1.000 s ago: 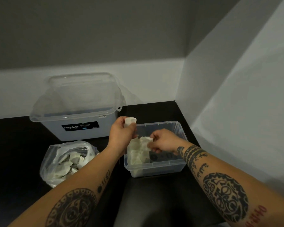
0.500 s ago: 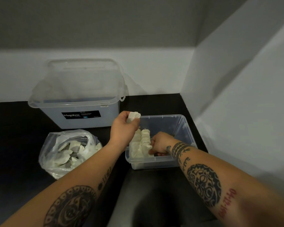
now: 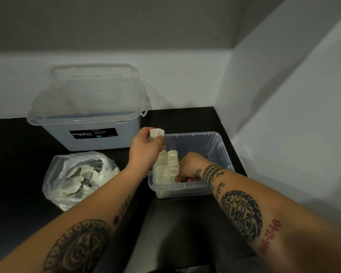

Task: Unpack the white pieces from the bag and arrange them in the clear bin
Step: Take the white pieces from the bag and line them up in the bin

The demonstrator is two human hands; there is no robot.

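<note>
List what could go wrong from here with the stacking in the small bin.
The right hand presses against the standing row of white pieces in the small bin; letting go might tip them over. The left hand holds a piece above the bin's rim, so it could drop outside.

A single head-worn wide-angle view is given, aimed forward and down from close above both forearms. The clear bin point(image 3: 215, 146) is framed just beyond the fingertips, the wall corner farther off.
</note>
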